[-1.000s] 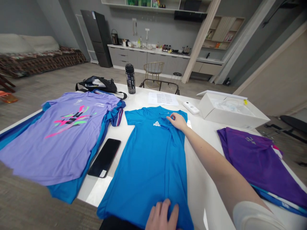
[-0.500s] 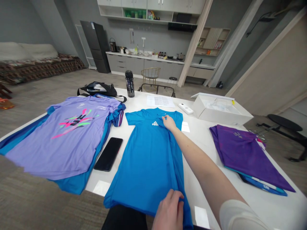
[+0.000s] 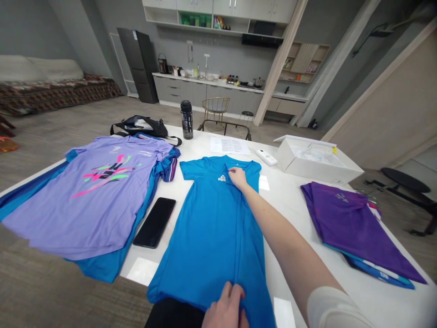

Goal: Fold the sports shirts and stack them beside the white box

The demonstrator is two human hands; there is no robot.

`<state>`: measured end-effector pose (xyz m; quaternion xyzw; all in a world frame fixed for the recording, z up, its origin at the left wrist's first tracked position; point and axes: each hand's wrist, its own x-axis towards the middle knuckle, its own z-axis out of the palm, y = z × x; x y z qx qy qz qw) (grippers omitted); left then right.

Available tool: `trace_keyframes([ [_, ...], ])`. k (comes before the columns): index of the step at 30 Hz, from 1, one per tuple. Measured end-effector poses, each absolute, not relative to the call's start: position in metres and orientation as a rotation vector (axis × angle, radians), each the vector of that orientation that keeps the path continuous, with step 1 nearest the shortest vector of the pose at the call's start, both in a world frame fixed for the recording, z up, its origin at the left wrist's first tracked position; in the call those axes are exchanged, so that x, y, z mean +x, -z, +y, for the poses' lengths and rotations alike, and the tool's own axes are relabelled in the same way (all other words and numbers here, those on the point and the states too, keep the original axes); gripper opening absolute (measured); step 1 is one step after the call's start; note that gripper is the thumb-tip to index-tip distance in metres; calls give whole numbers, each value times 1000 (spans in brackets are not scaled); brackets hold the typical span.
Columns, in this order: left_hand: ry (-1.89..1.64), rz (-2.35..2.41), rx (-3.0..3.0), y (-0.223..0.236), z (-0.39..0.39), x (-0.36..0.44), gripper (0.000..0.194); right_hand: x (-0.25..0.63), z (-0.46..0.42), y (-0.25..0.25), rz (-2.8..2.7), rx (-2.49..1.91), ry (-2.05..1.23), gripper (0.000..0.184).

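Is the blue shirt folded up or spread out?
Spread out: the blue T-shirt lies flat on the white table, with the right hand on its chest and the left hand at its lower edge.

Clock centred on the right hand (image 3: 238, 178), 12 toward the far table edge. 12: a strip of white tabletop leads to a printed sheet (image 3: 230, 146), which lies flat and leaves a hand's path open. 1: a white device (image 3: 266, 157) stands in the way, with an open white box (image 3: 314, 159) beyond it. 3: white tabletop (image 3: 283, 196) offers passage up to a folded purple shirt (image 3: 351, 223). 4 to 5: the right forearm (image 3: 287, 241) blocks. 6: the left hand (image 3: 225, 310) rests on the blue T-shirt (image 3: 211, 237). 8: a black smartphone (image 3: 154, 222) lies beside the T-shirt, with a lavender shirt (image 3: 88, 200) beyond. 11: a black water bottle (image 3: 186, 120) stands near the far edge.
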<state>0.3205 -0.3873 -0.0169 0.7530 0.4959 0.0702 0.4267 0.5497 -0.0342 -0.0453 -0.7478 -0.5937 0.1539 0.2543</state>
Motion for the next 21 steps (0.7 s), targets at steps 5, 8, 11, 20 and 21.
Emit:
trace_keyframes([
  [5, -308, 1271, 2117, -27, -331, 302, 29, 562, -32, 45, -1715, -1980, -419, 40],
  [8, -316, 1206, 2276, -34, -308, 312, 34, 566, -31, 46, -1785, -1948, -381, 33],
  [11, -294, 1013, 2448, -13, -313, 334, 39, 568, -30, 52, -1893, -1862, -404, 29],
  [20, -398, 698, 2532, 19, -315, 354, 48, 572, -30, 71, -1947, -1823, -397, 46],
  [21, -416, 813, 2499, 15, -297, 356, 42, 574, -29, 70, -1911, -1815, -429, 46],
])
